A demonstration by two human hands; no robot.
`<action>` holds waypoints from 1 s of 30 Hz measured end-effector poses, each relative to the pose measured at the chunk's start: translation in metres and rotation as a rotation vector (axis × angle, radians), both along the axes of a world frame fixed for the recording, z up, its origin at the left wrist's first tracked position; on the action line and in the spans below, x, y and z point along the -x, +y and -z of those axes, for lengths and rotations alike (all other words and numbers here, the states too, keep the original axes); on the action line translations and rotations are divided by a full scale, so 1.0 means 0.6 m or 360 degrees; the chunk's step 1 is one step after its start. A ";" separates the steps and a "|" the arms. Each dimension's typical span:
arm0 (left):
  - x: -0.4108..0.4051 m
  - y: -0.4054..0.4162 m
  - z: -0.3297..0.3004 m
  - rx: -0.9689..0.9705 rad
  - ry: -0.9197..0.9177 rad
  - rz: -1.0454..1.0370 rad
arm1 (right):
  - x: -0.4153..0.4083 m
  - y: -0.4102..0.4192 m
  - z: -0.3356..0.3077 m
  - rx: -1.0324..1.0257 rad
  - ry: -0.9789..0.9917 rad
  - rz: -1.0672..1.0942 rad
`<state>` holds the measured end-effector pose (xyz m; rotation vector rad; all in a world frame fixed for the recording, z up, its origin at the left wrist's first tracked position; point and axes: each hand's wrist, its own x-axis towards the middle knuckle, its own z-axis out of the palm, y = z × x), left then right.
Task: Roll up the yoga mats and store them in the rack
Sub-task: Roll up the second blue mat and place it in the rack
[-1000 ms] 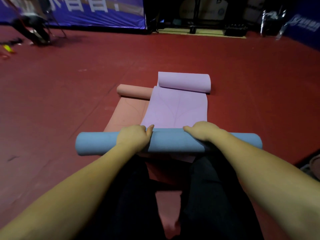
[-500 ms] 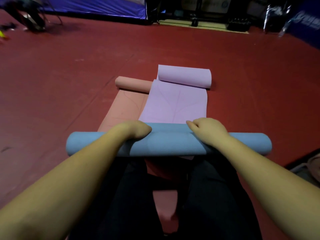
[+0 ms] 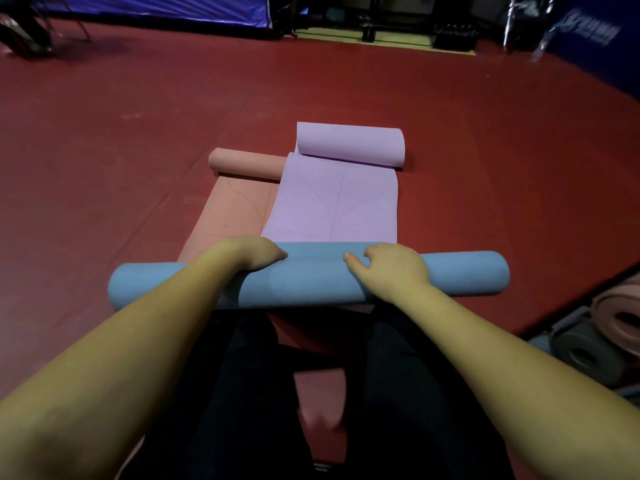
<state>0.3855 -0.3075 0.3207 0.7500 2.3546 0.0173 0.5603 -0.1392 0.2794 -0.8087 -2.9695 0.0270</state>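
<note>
Red floor (image 3: pixel 104 174), blue banner (image 3: pixel 156 8), rolled mats (image 3: pixel 616 320) at right

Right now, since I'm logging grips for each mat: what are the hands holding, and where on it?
Both hands are on the rolled blue mat: left hand left of its middle, right hand right of it, gripping over the top.

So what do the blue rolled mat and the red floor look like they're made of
Blue rolled mat: probably soft foam or rubber with a matte, faintly grainy surface; it holds a thick, rounded roll and shows no shine. Red floor: looks like smooth vinyl or rubber sports flooring; it has a slight sheen and faint straight seams. Neither can be confirmed by sight.
</note>
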 end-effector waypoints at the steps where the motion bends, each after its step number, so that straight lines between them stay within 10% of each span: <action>1: 0.002 -0.001 0.003 -0.0010 0.0040 -0.0013 | 0.004 0.002 -0.001 0.0020 -0.0034 -0.0003; 16: -0.086 -0.072 0.081 -0.0593 0.1126 0.0056 | 0.029 0.018 -0.015 0.0226 -0.0322 0.0059; 30: -0.072 -0.071 0.014 -0.0467 0.1016 0.0128 | 0.029 0.017 -0.110 0.0748 -0.0691 0.0032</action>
